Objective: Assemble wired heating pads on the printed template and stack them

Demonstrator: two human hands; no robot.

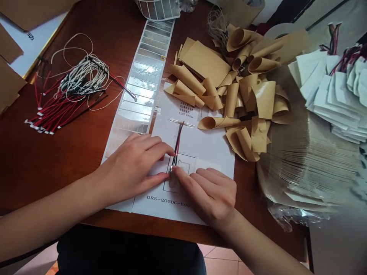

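Note:
A white printed template sheet (pixel 200 149) lies on the brown table in front of me. A short red-and-black wire lead (pixel 178 143) lies on it, its far end under a strip of clear tape. My left hand (pixel 134 166) rests on the sheet with thumb and forefinger closed around the wire's near end. My right hand (pixel 210 193) presses its fingertips down on a small clear piece at the same end, inside a printed outline.
A strip of silvery labels (pixel 145 72) runs up the table from a roll. Bundled red, black and white wires (pixel 69 91) lie at left. Curled brown backing papers (pixel 237 80) pile up behind the sheet. Stacked clear bags (pixel 309 160) and finished white pieces (pixel 329 88) sit at right.

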